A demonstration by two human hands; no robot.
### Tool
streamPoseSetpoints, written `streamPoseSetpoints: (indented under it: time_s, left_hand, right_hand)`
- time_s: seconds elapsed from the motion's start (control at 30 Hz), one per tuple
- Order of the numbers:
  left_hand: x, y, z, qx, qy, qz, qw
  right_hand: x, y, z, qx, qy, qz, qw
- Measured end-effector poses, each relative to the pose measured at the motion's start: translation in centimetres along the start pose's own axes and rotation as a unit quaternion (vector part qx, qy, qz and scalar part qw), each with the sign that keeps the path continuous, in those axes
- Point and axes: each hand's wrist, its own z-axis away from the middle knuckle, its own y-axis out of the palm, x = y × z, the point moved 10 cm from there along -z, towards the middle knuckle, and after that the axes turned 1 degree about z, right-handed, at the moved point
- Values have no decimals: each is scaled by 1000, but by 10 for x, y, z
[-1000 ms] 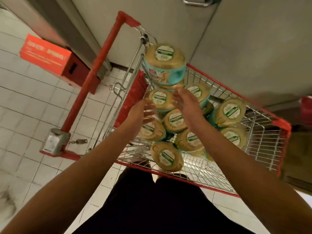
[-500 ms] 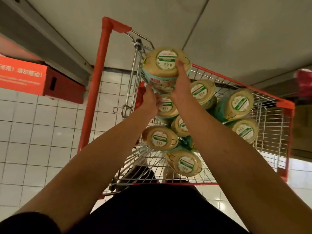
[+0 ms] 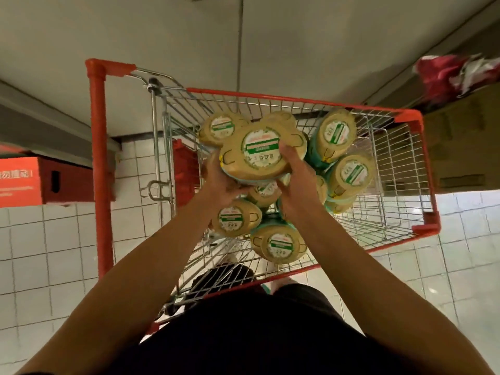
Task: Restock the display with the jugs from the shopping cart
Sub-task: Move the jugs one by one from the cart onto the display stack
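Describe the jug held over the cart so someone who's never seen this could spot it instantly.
Find the red-framed shopping cart on the white tile floor, holding a cluster of tan-lidded jugs. The target jug is raised above them, gripped between the left hand and right hand, the only one being touched.

You are facing grey wall panels point(image 3: 311, 50); white floor tiles point(image 3: 40, 239) are running underneath, orange crate point(image 3: 21, 182) sitting left, cardboard box point(image 3: 460, 150) sitting right.
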Motion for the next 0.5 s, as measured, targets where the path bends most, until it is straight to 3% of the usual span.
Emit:
streamPoseSetpoints:
  time_s: [0.2,0.4,0.5]
  left_hand:
    - [88,74,24,39,-64,-104,992]
    - [216,163,25,32,-107,-181,977]
    - [286,222,23,71,-124,-218,966]
  right_hand:
    - [28,-125,55,-15,-80,-22,996]
    - [54,-283,89,-89,-83,-81,989]
    - [75,-367,105,-105,-97,-104,984]
